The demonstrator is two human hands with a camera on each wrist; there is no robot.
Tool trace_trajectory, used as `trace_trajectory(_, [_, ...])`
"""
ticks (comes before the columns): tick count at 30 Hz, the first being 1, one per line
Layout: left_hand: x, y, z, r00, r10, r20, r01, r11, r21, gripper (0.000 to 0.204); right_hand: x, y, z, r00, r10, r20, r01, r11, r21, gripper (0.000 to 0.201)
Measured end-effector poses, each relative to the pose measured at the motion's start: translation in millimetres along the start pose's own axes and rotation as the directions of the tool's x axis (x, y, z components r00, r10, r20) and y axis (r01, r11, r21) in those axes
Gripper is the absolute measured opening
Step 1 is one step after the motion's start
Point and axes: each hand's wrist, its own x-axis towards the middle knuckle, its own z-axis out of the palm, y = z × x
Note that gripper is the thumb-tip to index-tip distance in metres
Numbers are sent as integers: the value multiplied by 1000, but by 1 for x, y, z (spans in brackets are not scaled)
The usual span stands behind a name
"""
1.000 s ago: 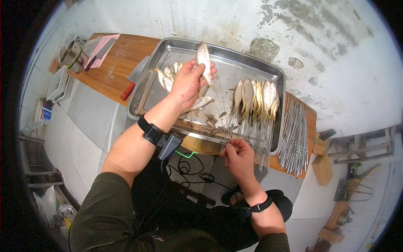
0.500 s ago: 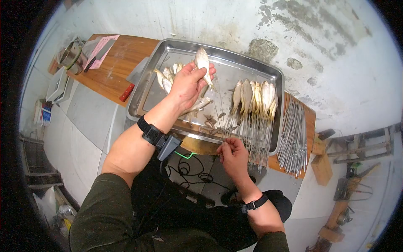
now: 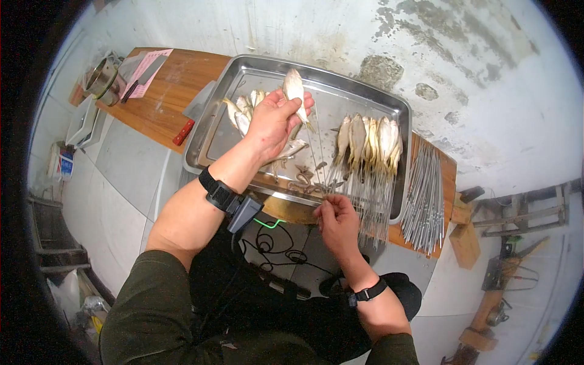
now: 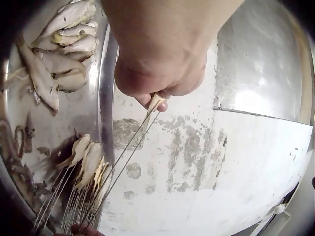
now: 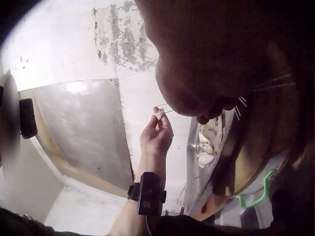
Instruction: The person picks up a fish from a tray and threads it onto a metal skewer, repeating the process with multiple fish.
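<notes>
Over the metal tray (image 3: 243, 66), my left hand (image 3: 272, 121) grips a small pale fish (image 3: 293, 85), its tail pointing down toward me. Two thin metal skewers (image 4: 127, 152) run from the tail end of that fish down to my right hand in the left wrist view. At the tray's near edge my right hand (image 3: 340, 225) pinches the skewers' lower ends between thumb and curled fingers. Skewered fish (image 3: 368, 140) lie side by side at the tray's right. Loose fish (image 3: 243, 109) are heaped at its left, partly hidden by my left arm.
A bundle of bare metal skewers (image 3: 426, 198) lies on the wooden board right of the tray. To the left are a red-handled blade (image 3: 184, 132), a knife (image 3: 146, 76) on pink paper and a metal pot (image 3: 103, 82). The stained wall (image 3: 316, 30) rises behind.
My right hand has shifted a little left and slightly up with the skewers. The left hand stays nearly in place; its fish sits slightly lower than a second ago.
</notes>
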Motion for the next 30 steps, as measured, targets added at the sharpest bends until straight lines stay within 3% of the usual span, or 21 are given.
trace_trajectory(6, [-1,-2,4,999,19,-29,-20,999,-27,15,0,1,1,1000,14,-1,-14,999,43,17])
trace_trajectory(15, [-3,-6,3,999,-31,4,32,999,-43,21,3,0,-2,999,49,-2,-49,998,-38,19])
trace_trajectory(20, [-3,-3,2,998,-55,26,58,993,-107,19,6,3,-3,1000,8,17,-9,998,66,20])
trace_trajectory(30, [-1,3,-1,998,-55,-25,51,993,-108,14,7,7,-3,1000,-4,9,4,1000,23,18])
